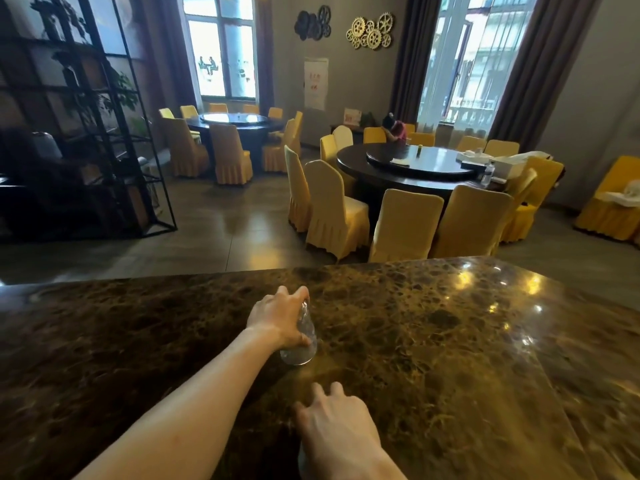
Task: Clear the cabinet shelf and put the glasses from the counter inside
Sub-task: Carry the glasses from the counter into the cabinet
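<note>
I was collecting glasses: my left hand was clamped around a clear glass on the marble counter; my right hand hovered spread and empty nearer me. Next it needed carrying to the cabinet, out of view.

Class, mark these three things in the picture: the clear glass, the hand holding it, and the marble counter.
clear glass (304,344): head view, lower body near the rim.
left hand (277,315): head view, back of the hand.
marble counter (433,341): head view, bare top surface.
</note>
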A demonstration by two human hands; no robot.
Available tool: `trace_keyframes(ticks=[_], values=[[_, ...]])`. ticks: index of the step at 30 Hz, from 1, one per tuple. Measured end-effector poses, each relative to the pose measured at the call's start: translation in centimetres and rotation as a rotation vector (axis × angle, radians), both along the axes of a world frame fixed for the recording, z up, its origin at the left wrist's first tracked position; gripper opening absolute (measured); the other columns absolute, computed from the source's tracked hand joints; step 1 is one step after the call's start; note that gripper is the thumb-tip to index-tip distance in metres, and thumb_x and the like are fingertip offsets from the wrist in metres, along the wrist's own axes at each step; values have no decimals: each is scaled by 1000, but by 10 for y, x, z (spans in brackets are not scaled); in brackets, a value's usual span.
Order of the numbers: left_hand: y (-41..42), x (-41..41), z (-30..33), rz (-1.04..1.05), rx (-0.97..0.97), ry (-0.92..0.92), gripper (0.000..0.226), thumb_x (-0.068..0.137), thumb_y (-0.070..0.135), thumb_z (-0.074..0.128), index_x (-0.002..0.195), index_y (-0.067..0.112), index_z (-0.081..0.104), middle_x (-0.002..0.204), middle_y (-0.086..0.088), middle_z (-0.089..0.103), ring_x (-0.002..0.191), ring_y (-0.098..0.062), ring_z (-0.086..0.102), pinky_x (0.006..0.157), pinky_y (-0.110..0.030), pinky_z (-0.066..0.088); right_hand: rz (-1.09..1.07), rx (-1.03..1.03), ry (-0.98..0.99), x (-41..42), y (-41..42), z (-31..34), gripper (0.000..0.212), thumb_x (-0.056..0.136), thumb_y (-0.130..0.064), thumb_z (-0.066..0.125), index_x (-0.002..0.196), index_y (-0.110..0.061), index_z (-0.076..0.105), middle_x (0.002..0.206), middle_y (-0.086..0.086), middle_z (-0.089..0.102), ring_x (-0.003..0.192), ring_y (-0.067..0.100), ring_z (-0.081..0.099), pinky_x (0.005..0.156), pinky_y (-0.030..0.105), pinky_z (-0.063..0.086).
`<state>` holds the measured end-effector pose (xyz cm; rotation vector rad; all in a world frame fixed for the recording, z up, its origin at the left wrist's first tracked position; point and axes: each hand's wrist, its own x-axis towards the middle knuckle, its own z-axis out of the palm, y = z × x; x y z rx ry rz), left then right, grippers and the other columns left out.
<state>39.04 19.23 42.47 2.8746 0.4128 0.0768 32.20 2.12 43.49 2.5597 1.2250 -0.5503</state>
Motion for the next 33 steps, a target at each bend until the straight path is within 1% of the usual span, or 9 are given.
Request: trace_keyframes(ticks=[6, 9, 11, 13, 17, 22, 27, 30, 33], values=[[-7, -43, 26, 413, -845, -490, 77, 50, 72, 85, 109, 32, 54, 107, 4, 66, 90, -12, 65, 74, -32, 57, -13, 36, -5, -3, -2, 1, 41, 102, -23, 52, 143, -18, 48, 141, 15, 43, 125, 37, 45, 91, 44, 49], [-11, -61, 32, 592, -1381, -558, 76, 56, 68, 86, 115, 25, 62, 110, -6, 72, 94, -20, 68, 65, -33, 51, -10, 18, -22, -5, -3, 3, 43, 102, -22, 54, 144, -18, 45, 139, 14, 44, 123, 35, 46, 90, 43, 49], [-13, -71, 34, 628, -1696, -524, 71, 64, 65, 82, 118, 22, 68, 112, -8, 75, 102, -27, 70, 65, -33, 50, -6, 10, -25, -6, -4, 5, 44, 102, -23, 54, 144, -19, 44, 140, 15, 43, 124, 35, 46, 90, 43, 49], [-17, -81, 34, 636, -1946, -554, 56, 75, 64, 75, 113, 22, 72, 109, -10, 76, 94, -26, 73, 60, -30, 52, -13, -1, -6, -6, -3, 8, 45, 101, -22, 54, 145, -19, 43, 144, 15, 41, 128, 36, 44, 94, 44, 49], [-24, -98, 27, 535, -2273, -685, 50, 88, 47, 66, 122, 11, 68, 120, -20, 70, 93, -30, 73, 62, -31, 59, -34, 0, 15, -8, -3, 17, 46, 100, -21, 58, 144, -20, 46, 140, 14, 44, 128, 35, 44, 97, 45, 48], [-24, -109, 21, 344, -2216, -671, 52, 84, 23, 77, 131, 6, 64, 128, -22, 68, 115, -37, 69, 84, -44, 61, -53, 66, -16, -12, -12, 26, 48, 90, -16, 70, 136, -17, 54, 131, 13, 50, 119, 35, 52, 93, 43, 50], [-13, -111, 18, 238, -2138, -600, 92, 53, 9, 94, 137, 10, 57, 131, -20, 62, 116, -35, 64, 91, -54, 57, -281, 284, 23, -11, -37, 24, 58, 76, -26, 85, 127, -27, 56, 126, 0, 55, 116, 24, 57, 95, 37, 53], [-4, -108, 14, 227, -1900, -602, 86, 57, 6, 88, 137, 9, 57, 120, -15, 70, 111, -32, 69, 91, -49, 59, -555, 522, 202, -10, -58, 17, 72, 53, -47, 95, 114, -33, 59, 112, -11, 59, 107, 12, 58, 91, 29, 52], [-1, -104, 9, 276, -1496, -569, 82, 54, 14, 92, 129, 19, 62, 110, -3, 77, 102, -20, 74, 83, -35, 58, -859, 762, 440, -16, -76, 7, 72, 46, -50, 98, 105, -29, 62, 104, -9, 65, 94, 9, 64, 75, 24, 55]])
